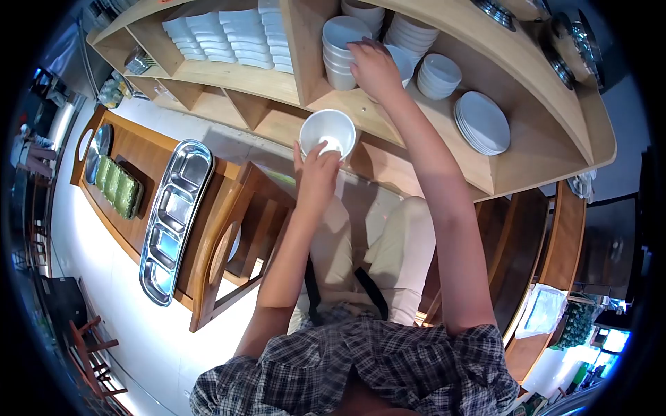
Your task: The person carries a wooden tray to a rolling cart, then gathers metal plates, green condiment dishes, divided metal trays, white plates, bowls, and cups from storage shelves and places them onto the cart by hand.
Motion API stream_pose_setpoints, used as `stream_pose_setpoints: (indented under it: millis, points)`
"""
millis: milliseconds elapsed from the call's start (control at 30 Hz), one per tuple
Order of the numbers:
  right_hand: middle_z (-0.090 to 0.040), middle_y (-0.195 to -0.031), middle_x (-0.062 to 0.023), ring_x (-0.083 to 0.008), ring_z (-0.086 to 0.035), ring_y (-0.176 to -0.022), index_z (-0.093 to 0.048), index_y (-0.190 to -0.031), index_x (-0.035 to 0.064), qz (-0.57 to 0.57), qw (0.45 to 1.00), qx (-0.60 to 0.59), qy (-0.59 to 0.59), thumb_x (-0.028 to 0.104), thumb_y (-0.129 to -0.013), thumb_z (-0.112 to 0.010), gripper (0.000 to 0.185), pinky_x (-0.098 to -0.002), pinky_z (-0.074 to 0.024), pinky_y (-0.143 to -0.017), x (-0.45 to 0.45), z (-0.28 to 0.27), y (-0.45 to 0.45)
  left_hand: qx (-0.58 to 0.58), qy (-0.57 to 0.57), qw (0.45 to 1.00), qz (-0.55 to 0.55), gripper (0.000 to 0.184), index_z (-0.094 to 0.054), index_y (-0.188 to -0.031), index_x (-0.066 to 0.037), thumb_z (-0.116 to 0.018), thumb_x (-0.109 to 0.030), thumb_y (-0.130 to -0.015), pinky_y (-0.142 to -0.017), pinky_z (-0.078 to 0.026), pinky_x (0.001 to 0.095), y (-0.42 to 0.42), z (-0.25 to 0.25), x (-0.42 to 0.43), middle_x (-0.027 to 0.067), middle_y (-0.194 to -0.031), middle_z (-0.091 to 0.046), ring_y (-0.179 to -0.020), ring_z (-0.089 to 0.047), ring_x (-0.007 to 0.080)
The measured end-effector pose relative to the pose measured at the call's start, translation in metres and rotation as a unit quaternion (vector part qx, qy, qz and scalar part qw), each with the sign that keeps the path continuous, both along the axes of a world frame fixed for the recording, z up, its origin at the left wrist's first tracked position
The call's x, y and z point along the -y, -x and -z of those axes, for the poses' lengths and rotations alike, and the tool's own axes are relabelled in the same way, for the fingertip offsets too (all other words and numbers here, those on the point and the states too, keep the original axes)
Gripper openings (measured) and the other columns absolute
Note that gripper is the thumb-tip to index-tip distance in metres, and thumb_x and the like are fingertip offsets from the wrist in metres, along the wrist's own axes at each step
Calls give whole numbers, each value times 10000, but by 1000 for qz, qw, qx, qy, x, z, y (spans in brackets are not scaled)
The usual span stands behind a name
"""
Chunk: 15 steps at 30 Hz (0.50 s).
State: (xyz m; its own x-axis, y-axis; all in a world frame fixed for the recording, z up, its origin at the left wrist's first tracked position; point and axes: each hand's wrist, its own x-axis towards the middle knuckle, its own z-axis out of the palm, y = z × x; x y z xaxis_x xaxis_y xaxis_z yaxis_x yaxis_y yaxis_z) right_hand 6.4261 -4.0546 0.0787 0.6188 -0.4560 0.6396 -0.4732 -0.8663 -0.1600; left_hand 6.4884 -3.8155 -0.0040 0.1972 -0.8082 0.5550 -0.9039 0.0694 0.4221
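Observation:
My left hand point(319, 170) grips a deep white bowl point(327, 128) by its near rim, thumb and fingers closed on it, and holds it in front of the shelf. Up on the shelf, my right hand point(378, 66) pinches the rim of the top white bowl in a stack point(340, 59). Part of that grip is hidden behind the back of the hand. More white bowls point(409, 35) stand stacked behind and beside my right hand. A shorter stack of small bowls point(438, 75) sits to its right.
White plates point(481, 123) lie stacked at the shelf's right end. Stacked white dishes point(236, 35) fill the left compartment. On a wooden cart point(114, 132) to the left are a steel compartment tray point(177, 215) and a green segmented tray point(116, 187). Metal pans point(565, 48) stand on top.

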Motion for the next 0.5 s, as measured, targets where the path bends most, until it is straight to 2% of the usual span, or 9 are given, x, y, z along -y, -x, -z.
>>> stream_pose_setpoints:
  millis: [67,100,167,200,267,300,433,500]
  points:
    - [-638,-1024,-132,-285,-571,-1062,-646,-994,81,33,993,-65,94,161,-804,-593,213,-462,-392,-980,18,9,-16,-28,0,999,23,258,-613,-994,-109,-666,-27,-755,-1062,-194,631,4,4,-7,24,-960,-667,-1107,-560,261]
    - [-638,-1024,-132,-285,-571,-1062,-646,-994,81,30,993,-65,95,161,-804,-593,213,-462,-392,-980,23,7,-21,-30,-4,999,27,275,-609,-999,-106,-672,-20,-745,-1074,-192,612,4,6,-9,18,-971,-663,-1106,-560,259]
    - [-651,-975,-123,-279,-562,-1064,-653,-942,99,81,981,-176,0,199,-827,-566,175,-509,-367,-978,31,8,-28,-35,-7,999,24,280,-610,-1000,-105,-673,-18,-742,-1078,-193,605,4,10,-12,17,-972,-663,-1106,-559,257]
    - [-651,-975,-123,-279,-562,-1064,-653,-942,99,80,981,-177,0,199,-827,-566,175,-509,-367,-978,32,8,-28,-39,-10,999,24,284,-612,-1001,-104,-674,-16,-738,-1082,-193,597,3,11,-13,17,-973,-663,-1107,-559,255]
    - [-655,-954,-116,-274,-576,-1030,-659,-913,124,60,988,-115,-88,205,-834,-543,162,-506,-374,-963,34,8,-27,-38,-11,999,19,287,-613,-1002,-103,-674,-15,-736,-1084,-195,590,0,13,-14,19,-976,-663,-1107,-557,253]
    - [-655,-954,-116,-274,-576,-1030,-659,-913,124,60,987,-117,-88,205,-834,-543,162,-506,-374,-963,35,8,-26,-36,-11,999,14,290,-615,-1003,-102,-675,-14,-734,-1087,-197,583,-1,12,-13,21,-978,-663,-1108,-556,251]
    - [-666,-922,-124,-284,-602,-972,-671,-946,146,51,996,-60,-37,191,-812,-566,176,-468,-391,-936,44,4,-27,-38,0,999,8,289,-617,-1011,-102,-668,-14,-740,-1086,-197,583,-2,3,-13,26,-981,-663,-1108,-555,251]
    - [-678,-899,-116,-286,-612,-941,-673,-969,124,26,1000,-3,13,175,-803,-579,198,-443,-391,-940,44,-8,-25,-37,12,999,13,154,-605,-952,-69,-611,-61,-798,-1063,-203,620,-3,0,-12,48,-938,-647,-1109,-541,277]
